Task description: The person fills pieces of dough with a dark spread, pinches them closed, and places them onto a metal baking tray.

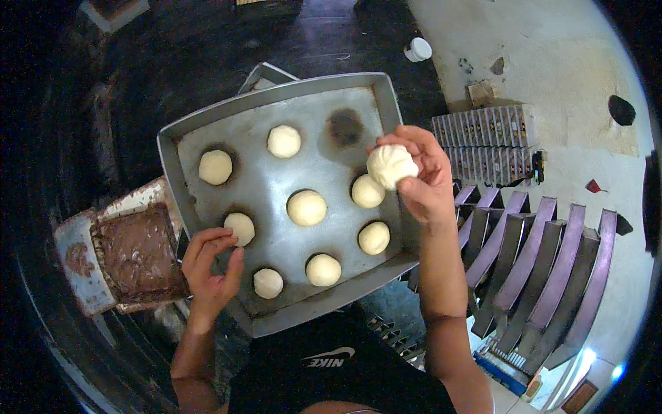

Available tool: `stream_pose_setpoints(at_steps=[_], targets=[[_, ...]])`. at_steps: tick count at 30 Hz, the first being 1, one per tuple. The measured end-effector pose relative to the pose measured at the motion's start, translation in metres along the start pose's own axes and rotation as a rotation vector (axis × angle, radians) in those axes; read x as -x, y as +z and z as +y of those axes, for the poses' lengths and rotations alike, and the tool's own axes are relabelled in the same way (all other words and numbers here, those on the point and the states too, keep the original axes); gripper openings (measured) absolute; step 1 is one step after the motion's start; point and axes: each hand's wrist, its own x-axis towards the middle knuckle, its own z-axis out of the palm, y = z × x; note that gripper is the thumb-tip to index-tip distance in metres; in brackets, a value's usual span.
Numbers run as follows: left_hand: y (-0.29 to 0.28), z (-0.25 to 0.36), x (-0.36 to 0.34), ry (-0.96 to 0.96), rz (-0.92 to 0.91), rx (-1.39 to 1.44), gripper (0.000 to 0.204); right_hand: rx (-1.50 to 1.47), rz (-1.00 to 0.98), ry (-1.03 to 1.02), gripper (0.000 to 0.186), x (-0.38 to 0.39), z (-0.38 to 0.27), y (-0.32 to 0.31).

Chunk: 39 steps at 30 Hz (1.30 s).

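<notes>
In my right hand (424, 179) is a pale dough ball (392, 166) with a pleated, pinched surface, held between thumb and fingers over the right side of a metal baking pan (217, 124). My left hand (212, 269) has its bent fingertips touching a dough ball (240, 230) at the pan's left, with the thumb apart from it. Several more round dough balls (307, 208) sit spaced about the pan, one partly behind the ball in my right hand. A bare dark stain (344, 127) marks the upper right of the pan.
A container of brown chocolate-like paste (143, 245) lies left on a dark surface (110, 62). Behind the pan is another metal pan (265, 72). At right are stacked metal moulds (483, 127), long metal racks (572, 276) and a white tub (418, 50).
</notes>
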Motion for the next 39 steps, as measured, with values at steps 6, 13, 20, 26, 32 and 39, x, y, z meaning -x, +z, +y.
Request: stream_pose_setpoints(at_steps=[6,13,20,26,32,39], targets=[[0.000,-0.008,0.003,0.019,0.049,-0.010,0.016,0.832,0.061,-0.050,0.066,-0.041,0.021,-0.014],[-0.005,-0.014,0.003,0.072,0.059,-0.003,0.011,1.372,-0.236,-0.226,0.072,-0.069,0.063,-0.029],[-0.004,-0.014,0.001,0.061,0.076,0.041,0.008,1.230,0.076,-0.108,0.076,-0.066,0.077,-0.031],[-0.004,-0.015,0.003,0.053,0.096,0.056,0.007,1.241,0.118,-0.112,0.062,-0.064,0.071,-0.019],[-0.004,-0.016,0.003,0.051,0.091,0.041,0.008,1.407,0.016,-0.219,0.059,-0.058,0.075,-0.016],[-0.004,-0.015,0.003,0.064,0.089,0.029,0.008,1.555,-0.306,-0.140,0.071,-0.047,0.073,-0.020]])
